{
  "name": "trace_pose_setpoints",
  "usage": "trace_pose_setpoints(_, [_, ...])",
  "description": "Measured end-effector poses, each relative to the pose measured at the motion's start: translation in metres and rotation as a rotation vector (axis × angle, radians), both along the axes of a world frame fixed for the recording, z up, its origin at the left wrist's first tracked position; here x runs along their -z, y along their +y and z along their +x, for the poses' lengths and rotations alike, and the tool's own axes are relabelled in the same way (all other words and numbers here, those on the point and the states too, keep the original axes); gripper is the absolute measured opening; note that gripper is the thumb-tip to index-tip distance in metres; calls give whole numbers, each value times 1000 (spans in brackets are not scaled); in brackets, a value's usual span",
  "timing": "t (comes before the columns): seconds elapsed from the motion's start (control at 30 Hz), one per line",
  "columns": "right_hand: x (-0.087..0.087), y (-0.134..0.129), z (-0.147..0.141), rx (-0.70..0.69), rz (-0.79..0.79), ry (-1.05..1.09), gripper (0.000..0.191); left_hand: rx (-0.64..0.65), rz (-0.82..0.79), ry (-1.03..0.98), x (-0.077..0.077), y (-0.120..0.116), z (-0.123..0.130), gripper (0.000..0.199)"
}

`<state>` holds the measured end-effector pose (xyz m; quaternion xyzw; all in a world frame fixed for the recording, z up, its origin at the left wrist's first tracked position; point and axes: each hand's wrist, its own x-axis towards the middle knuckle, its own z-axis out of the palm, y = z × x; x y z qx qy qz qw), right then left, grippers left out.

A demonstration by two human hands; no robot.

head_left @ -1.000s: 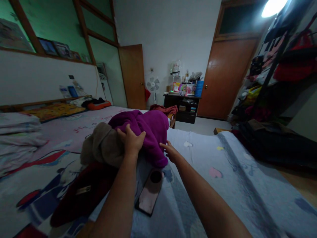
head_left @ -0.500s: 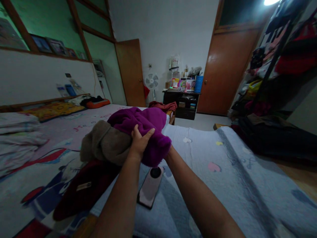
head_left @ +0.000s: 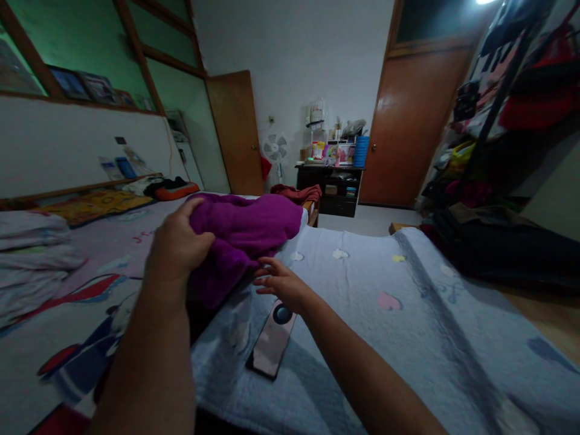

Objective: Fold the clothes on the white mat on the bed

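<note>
Pale-blue bedding (head_left: 399, 332) stretches right of the fingers, purple cloth (head_left: 254, 220) lying just ahead of them, left hand (head_left: 176, 238) at its edge, grip unclear, right hand (head_left: 283, 281) loosely spread, apparently adjusting it, which calls for closing the right fingers.

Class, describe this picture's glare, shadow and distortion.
Head view: lamp glares at the top edge; same view: soft shadow darkens the blue sheet beside the phone; again head view: right-hand door leans, apparently wide-angle distortion.
</note>
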<state>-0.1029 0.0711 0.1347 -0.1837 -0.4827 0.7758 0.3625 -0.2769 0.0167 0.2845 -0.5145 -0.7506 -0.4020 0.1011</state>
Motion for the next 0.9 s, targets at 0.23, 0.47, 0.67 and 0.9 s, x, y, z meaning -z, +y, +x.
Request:
trace_pose_setpoints(0.23, [54, 1, 43, 146, -97, -252, 46, -195, -339, 227, 61, -9, -23, 44])
trace_pose_setpoints(0.47, [67, 2, 105, 232, -122, -281, 38, -213, -92, 305, 70, -9, 26, 45])
trace_pose_setpoints(0.67, [59, 6, 176, 390, -111, -342, 34, 46, -232, 479, 82, 2, 90, 54])
trace_pose_setpoints(0.9, [31, 43, 315, 942, -104, -347, 29, -154, -449, 617, 140, -19, 32, 58])
